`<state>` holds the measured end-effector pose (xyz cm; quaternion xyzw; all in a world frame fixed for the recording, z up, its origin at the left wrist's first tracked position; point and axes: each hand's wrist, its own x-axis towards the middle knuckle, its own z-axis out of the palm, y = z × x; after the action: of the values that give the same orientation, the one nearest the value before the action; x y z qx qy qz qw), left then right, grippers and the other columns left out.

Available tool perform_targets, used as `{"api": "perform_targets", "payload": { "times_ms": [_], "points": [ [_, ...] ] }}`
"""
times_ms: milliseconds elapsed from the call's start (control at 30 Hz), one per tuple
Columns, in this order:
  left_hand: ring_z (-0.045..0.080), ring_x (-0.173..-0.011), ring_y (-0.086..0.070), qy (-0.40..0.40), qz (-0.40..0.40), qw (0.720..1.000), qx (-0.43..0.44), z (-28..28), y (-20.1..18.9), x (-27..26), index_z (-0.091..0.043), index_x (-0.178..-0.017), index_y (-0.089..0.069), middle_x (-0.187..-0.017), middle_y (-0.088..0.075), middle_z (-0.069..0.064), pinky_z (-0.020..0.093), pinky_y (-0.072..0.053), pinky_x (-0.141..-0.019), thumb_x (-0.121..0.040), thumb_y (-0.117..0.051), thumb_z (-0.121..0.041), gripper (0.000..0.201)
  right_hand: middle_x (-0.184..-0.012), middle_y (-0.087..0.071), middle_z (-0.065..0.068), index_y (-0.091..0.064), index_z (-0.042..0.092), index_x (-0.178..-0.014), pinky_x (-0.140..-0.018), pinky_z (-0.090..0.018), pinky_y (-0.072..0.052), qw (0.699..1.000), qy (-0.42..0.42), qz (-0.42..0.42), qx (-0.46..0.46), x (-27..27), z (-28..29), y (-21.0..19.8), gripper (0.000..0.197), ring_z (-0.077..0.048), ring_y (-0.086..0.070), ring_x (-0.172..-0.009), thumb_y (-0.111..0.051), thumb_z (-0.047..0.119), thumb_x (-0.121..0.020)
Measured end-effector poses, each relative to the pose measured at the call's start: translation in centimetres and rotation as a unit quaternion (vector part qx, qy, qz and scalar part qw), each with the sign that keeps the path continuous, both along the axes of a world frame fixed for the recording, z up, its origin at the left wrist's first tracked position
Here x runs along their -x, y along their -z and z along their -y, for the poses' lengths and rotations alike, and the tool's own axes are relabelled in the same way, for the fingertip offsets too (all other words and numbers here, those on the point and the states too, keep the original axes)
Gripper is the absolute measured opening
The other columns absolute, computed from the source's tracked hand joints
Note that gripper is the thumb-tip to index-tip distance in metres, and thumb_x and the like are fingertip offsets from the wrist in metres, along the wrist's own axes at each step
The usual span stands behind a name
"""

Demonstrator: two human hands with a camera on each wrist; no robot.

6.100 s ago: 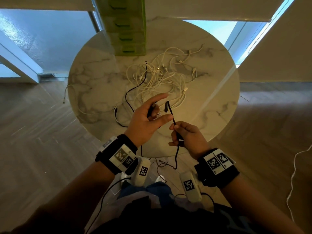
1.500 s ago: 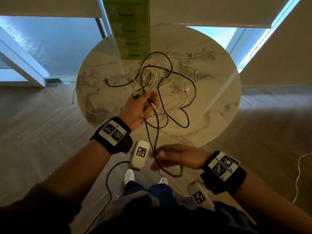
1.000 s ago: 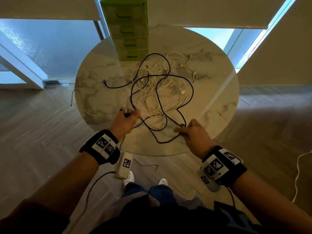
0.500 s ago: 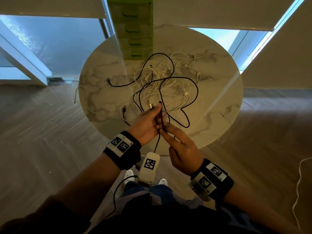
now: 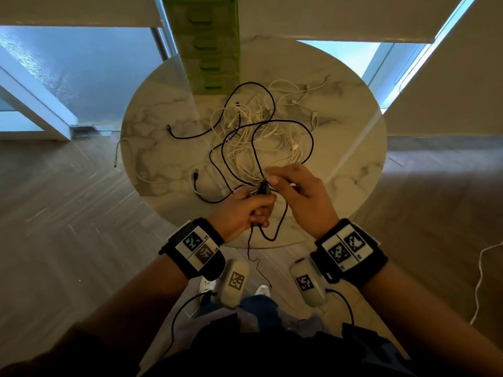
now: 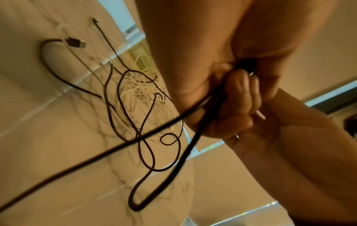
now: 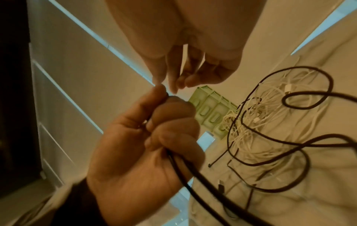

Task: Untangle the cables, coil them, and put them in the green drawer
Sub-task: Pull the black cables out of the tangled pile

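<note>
A long black cable (image 5: 283, 121) loops over a pile of white cables (image 5: 261, 148) on the round marble table (image 5: 340, 118). My left hand (image 5: 242, 210) is a fist near the table's front edge. It grips the black cable's plug ends and strands (image 6: 153, 154), and a loop hangs below it. My right hand (image 5: 299, 191) hovers just right of it and holds nothing. Its relaxed fingers (image 7: 173, 73) point down at the left thumb (image 7: 156, 94). The green drawer unit (image 5: 206, 50) stands at the table's far side with its drawers pushed in.
A second black cable with a USB plug (image 5: 195, 176) lies left of my hands. Another black plug end (image 5: 168, 128) lies further left. A white cable (image 5: 117, 159) hangs off the table's left edge. Another white cable (image 5: 479, 281) lies on the wooden floor at right.
A second ago my hands were apart with the black cable between them. They then met at the front edge. Now the left fist holds the cable and the right hand has drawn off it.
</note>
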<state>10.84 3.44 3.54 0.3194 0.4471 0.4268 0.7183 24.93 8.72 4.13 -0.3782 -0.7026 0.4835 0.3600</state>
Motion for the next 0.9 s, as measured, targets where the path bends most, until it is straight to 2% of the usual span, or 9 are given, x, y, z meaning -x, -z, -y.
{"api": "perform_targets", "payload": {
  "times_ms": [167,267,333,433,500,667,733,800,900],
  "points": [
    [0.009,-0.051,-0.043,-0.008,0.038,0.999,0.005,0.1,0.1,0.2,-0.01,-0.091,-0.051,-0.056,-0.046,-0.004,0.027,-0.052,-0.064,-0.088,-0.047,-0.014,0.007,-0.095,-0.056,-0.003,-0.069,0.012,-0.103,-0.084,-0.017,-0.045,0.995,-0.071,-0.007,0.069,0.5,-0.2,-0.2,0.019,-0.004,-0.056,-0.09,-0.058,0.006,-0.089],
    [0.005,-0.043,-0.031,-0.063,0.065,0.996,0.012,0.3,-0.2,0.3,-0.012,-0.091,-0.052,-0.051,-0.037,-0.006,0.017,-0.031,-0.043,-0.091,-0.051,-0.022,0.01,-0.111,-0.058,-0.003,-0.054,0.011,-0.126,-0.096,-0.03,-0.046,0.989,-0.084,-0.031,0.121,0.4,0.8,0.6,0.033,-0.01,-0.057,-0.107,-0.051,0.018,-0.094],
    [0.003,-0.04,-0.028,-0.119,0.07,0.99,-0.016,-0.1,-0.6,0.8,-0.012,-0.077,-0.045,-0.049,-0.034,-0.007,0.017,-0.024,-0.04,-0.093,-0.044,-0.03,0.023,-0.107,-0.06,0.008,-0.037,0.011,-0.135,-0.092,-0.021,-0.047,0.966,-0.154,-0.025,0.204,0.6,2.2,1.1,0.038,-0.002,-0.06,-0.103,-0.043,0.016,-0.098],
    [0.005,-0.046,-0.033,-0.188,0.113,0.973,-0.066,-0.6,-1.0,1.7,-0.014,-0.077,-0.043,-0.055,-0.036,-0.007,0.018,-0.033,-0.046,-0.091,-0.054,-0.028,0.023,-0.078,-0.06,0.009,-0.054,0.013,-0.11,-0.076,-0.019,-0.045,0.94,-0.255,0.149,0.17,1.1,4.7,2.3,0.02,-0.003,-0.06,-0.074,-0.037,0.018,-0.101],
    [0.008,-0.054,-0.043,-0.197,0.09,0.974,-0.065,-0.2,-0.6,1.6,-0.013,-0.086,-0.051,-0.059,-0.043,-0.005,0.022,-0.042,-0.055,-0.086,-0.059,-0.031,0.019,-0.07,-0.057,0.003,-0.054,0.018,-0.092,-0.068,-0.019,-0.043,0.951,-0.229,0.17,0.117,1.3,5.2,3.1,0.023,-0.003,-0.054,-0.062,-0.033,0.019,-0.102],
    [0.007,-0.04,-0.025,-0.177,-0.04,0.983,-0.017,2.5,0.9,0.2,-0.015,-0.071,-0.045,-0.047,-0.029,-0.007,0.023,-0.049,-0.058,-0.099,-0.032,-0.032,0.035,-0.098,-0.063,0.005,-0.064,0.015,-0.099,-0.088,-0.025,-0.046,0.938,-0.284,0.167,0.112,0.8,4.3,3.2,0.022,-0.01,-0.06,-0.091,-0.047,0.028,-0.096],
    [0.007,-0.042,-0.02,-0.215,-0.015,0.977,-0.012,3.0,1.4,1.2,-0.017,-0.066,-0.038,-0.047,-0.025,-0.008,0.024,-0.03,-0.048,-0.099,-0.032,-0.032,0.037,-0.108,-0.062,0.003,-0.065,0.017,-0.102,-0.092,-0.027,-0.044,0.961,-0.196,0.181,0.07,0.2,2.8,3.4,0.028,-0.013,-0.058,-0.101,-0.056,0.039,-0.09],
    [0.005,-0.042,-0.018,-0.239,-0.035,0.97,0.001,3.5,1.9,2.5,-0.02,-0.062,-0.033,-0.048,-0.023,-0.009,0.018,-0.021,-0.041,-0.096,-0.041,-0.032,0.037,-0.11,-0.057,-0.004,-0.062,0.014,-0.106,-0.091,-0.031,-0.043,0.986,0.046,0.159,0.035,-0.6,0.2,3.9,0.029,-0.022,-0.055,-0.105,-0.065,0.034,-0.085],
    [0.004,-0.039,-0.018,-0.26,-0.098,0.96,0.017,4.4,3.1,3.5,-0.023,-0.058,-0.036,-0.048,-0.022,-0.008,0.015,-0.02,-0.035,-0.094,-0.051,-0.021,0.039,-0.127,-0.046,-0.013,-0.048,0.014,-0.125,-0.097,-0.04,-0.041,0.956,0.184,0.222,0.048,-1.0,-3.2,5.1,0.066,-0.03,-0.044,-0.119,-0.074,0.045,-0.072]
  ]
}}
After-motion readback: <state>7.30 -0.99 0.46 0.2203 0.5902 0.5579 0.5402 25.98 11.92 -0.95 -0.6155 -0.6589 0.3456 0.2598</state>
